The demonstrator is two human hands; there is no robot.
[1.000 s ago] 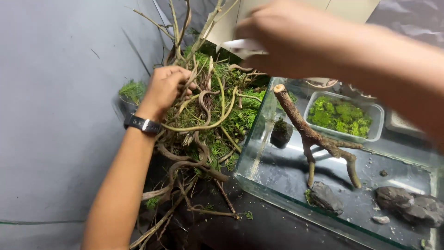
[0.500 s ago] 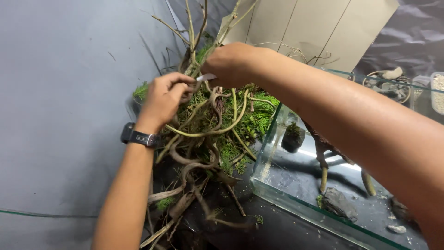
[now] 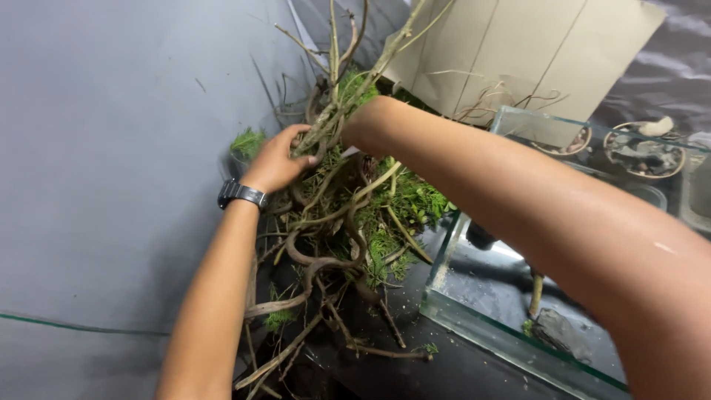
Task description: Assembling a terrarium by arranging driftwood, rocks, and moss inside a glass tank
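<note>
Left hand (image 3: 278, 159) closed around roots (image 3: 326, 222); right grip seemingly hidden.

- The right hand (image 3: 363, 126), at upper centre, is mostly buried behind the tangle of roots (image 3: 326, 244) and moss; its fingers cannot be seen, nor whether they grip anything.
- The right forearm runs out of the frame at the lower right edge.
- The left hand (image 3: 278, 159) has its fingertips hidden among the twigs.
- The glass tank (image 3: 474, 326) is cut off at the right, and the forearm covers most of its inside.
- The bowls (image 3: 641, 152) at upper right are too small to tell their contents.
</note>
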